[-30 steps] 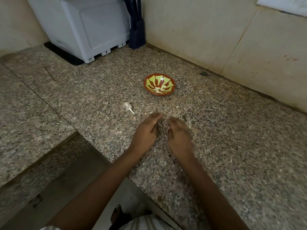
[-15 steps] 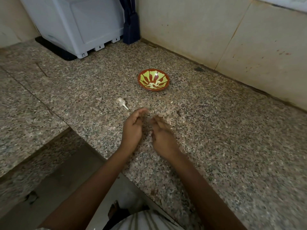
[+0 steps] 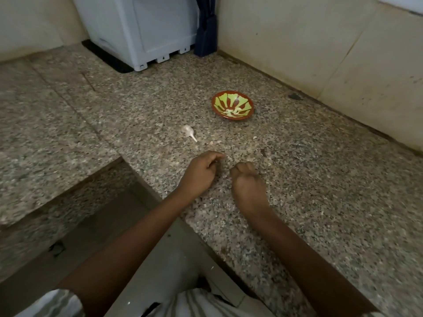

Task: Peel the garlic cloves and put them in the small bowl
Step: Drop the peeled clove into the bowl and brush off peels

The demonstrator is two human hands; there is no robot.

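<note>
Stone counter point(image 3: 320, 179) had the left hand point(image 3: 201, 172) and right hand point(image 3: 248, 185) curled near its front edge; I couldn't tell what they held.

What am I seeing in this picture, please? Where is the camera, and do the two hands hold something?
No machine here: a person works with bare hands, and the camera sits on their head, looking down. The left hand and right hand are low over a speckled granite counter, fingers curled; whether they hold a clove is hidden. Beyond lie a papery garlic piece with a stem and a small red-and-green bowl holding pale peeled cloves. A white appliance stands at the back.
</note>
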